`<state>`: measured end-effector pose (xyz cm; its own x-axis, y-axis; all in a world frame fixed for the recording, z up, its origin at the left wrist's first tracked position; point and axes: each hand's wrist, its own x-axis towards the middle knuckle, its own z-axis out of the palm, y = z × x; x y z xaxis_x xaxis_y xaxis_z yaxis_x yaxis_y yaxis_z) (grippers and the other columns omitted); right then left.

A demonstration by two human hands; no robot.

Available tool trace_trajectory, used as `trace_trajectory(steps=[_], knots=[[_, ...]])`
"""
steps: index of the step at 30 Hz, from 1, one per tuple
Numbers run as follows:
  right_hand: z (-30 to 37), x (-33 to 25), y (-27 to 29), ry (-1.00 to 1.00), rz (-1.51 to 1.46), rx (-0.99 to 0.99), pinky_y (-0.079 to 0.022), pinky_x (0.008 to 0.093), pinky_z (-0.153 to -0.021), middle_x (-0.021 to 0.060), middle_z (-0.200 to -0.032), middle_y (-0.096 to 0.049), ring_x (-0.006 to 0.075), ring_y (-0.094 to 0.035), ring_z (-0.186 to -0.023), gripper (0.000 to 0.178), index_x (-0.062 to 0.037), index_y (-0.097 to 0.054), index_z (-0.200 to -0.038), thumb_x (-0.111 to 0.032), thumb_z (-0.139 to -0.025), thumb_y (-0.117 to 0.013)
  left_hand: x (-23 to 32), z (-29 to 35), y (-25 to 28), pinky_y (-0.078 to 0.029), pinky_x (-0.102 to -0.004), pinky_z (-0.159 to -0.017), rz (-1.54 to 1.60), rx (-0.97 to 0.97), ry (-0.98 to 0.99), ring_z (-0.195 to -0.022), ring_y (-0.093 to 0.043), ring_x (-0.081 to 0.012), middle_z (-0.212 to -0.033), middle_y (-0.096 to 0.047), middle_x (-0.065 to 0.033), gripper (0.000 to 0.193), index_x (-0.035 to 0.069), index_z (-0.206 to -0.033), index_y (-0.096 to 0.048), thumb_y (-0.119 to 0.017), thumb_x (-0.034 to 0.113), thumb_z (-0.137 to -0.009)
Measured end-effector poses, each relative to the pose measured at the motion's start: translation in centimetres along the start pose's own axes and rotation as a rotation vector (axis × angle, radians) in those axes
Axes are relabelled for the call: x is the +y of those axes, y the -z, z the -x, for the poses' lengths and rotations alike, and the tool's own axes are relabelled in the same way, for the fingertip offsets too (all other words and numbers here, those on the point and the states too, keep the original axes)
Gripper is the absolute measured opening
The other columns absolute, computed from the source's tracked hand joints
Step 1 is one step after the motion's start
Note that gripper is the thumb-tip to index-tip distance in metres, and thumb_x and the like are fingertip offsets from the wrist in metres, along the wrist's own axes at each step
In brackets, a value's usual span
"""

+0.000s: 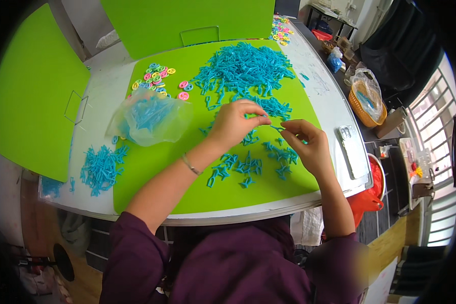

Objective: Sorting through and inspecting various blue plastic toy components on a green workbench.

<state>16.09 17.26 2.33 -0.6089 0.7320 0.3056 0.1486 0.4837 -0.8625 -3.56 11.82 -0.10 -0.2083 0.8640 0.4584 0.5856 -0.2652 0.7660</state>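
Teal plastic forked piece [277, 127], small and slender, is held up in the head view above the near middle of a bright green mat [152, 190] on a white table [102, 73]. The thumb and forefinger of the right hand [310, 147] pinch one end of it. The left hand [235, 124], with a thin bracelet [191, 164] on its wrist, has its thumb and forefinger drawn close at the tips just beside the piece; whether they grip it too, I cannot tell. Loose clusters of similar teal pieces [248, 164] lie below and between the hands, and a large heap of teal pieces [245, 68] spreads beyond them. Toward the left sit a translucent plastic bag [175, 124] with blue pieces inside, pastel slotted round discs [157, 75] and a smaller blue pile [101, 169] at the mat's edge. A silver-grey phone-shaped slab [353, 152] rests on the right.
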Motion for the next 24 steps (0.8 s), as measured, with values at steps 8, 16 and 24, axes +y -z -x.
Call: trace_trajectory(steps=[8, 16, 24], knots=[[1.8, -3.5, -2.3, 0.531, 0.255, 0.093, -0.045, 0.0261, -0.061, 0.0061, -0.072, -0.062, 0.016, -0.057, -0.066, 0.018, -0.0024, -0.067, -0.086, 0.004, -0.069, -0.07, 3.5, 6.7, 3.0, -0.047, -0.0227, -0.07, 0.926, -0.027, 0.671, -0.079, -0.06, -0.0108, -0.087, -0.065, -0.0055, 0.03, 0.002, -0.099, -0.064, -0.067, 0.026, -0.081], [3.2, -5.0, -3.9, 0.605, 0.25, 0.108, -0.044, 0.0285, -0.058, 0.0064, -0.07, -0.059, 0.0183, -0.056, -0.064, 0.022, -0.0027, -0.067, -0.085, 0.007, -0.066, -0.07, 4.2, 9.2, 3.7, -0.05, -0.0259, -0.073, 1.249, -0.025, 0.71, -0.078, -0.062, -0.014, -0.083, -0.065, -0.0054, 0.024, 0.002, -0.096, -0.064, -0.065, 0.022, -0.082], [5.1, -4.7, -4.2, 0.774, 0.458, 0.174, -0.044, 0.0279, -0.057, 0.0084, -0.074, -0.06, 0.0197, -0.056, -0.065, 0.023, -0.0017, -0.067, -0.086, 0.008, -0.066, -0.07, 5.2, 9.5, 3.4, -0.047, -0.022, -0.069, 0.787, -0.026, 0.47, -0.074, -0.059, -0.0082, -0.081, -0.065, -0.0042, 0.015, 0.001, -0.092, -0.067, -0.066, 0.011, -0.082]])
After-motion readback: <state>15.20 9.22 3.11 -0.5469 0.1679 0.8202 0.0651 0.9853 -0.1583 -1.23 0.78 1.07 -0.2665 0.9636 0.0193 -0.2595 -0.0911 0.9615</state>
